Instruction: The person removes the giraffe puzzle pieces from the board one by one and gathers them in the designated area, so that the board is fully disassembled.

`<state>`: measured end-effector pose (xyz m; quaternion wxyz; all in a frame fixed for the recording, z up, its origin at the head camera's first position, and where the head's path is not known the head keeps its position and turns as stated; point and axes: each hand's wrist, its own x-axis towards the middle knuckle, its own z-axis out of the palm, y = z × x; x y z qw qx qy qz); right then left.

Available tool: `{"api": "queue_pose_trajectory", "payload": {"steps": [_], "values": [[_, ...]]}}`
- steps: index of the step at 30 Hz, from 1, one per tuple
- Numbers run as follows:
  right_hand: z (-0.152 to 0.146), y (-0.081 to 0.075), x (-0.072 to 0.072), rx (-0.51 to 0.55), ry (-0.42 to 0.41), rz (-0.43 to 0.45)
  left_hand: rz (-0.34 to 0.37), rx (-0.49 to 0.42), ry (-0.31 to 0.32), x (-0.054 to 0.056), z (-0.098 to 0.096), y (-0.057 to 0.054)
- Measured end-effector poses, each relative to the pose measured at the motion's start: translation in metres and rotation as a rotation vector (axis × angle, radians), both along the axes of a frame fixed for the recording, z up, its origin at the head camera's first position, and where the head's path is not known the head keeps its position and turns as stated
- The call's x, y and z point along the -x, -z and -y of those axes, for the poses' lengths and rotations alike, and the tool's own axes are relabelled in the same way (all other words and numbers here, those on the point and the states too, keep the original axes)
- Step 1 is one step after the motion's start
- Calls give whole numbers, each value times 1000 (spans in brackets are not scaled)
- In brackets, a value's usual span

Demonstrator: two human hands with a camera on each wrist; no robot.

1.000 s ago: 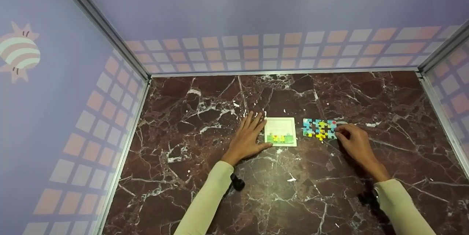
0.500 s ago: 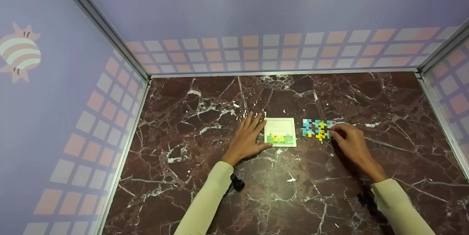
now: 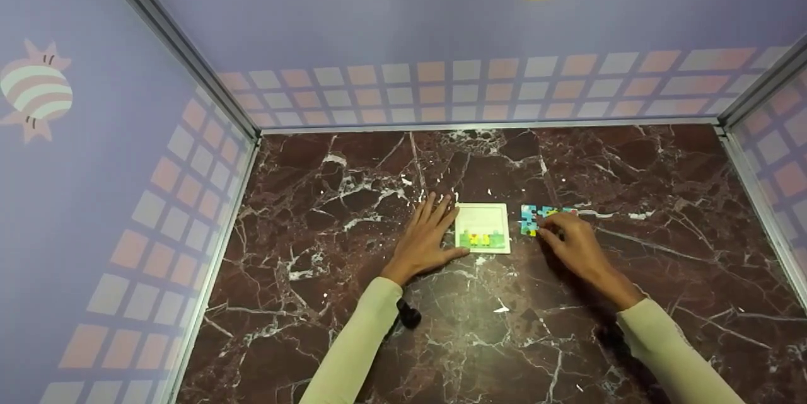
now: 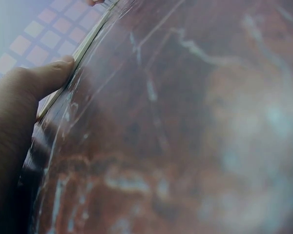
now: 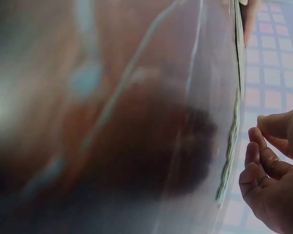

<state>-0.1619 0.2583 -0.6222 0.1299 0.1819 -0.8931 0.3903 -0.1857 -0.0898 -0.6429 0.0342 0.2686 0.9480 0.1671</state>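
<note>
Puzzle pieces partly under right fingers, tips together, hold unclear; left fingers spread.

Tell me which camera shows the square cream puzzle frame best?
The head view. It looks down on the square cream puzzle frame, showing its pale inside and the green and yellow picture along the bottom. Both wrist views show only a thin edge, side-on.

The tray lies on the table, between the left hand and puzzle pieces partly under the right hand.
</note>
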Motion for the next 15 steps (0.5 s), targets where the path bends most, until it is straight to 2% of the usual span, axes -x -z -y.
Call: {"api": "queue_pose_trajectory", "payload": {"steps": [15], "values": [[50,-6,4,-39,-149,45,-6,25,6,-1,0,-1]]}}
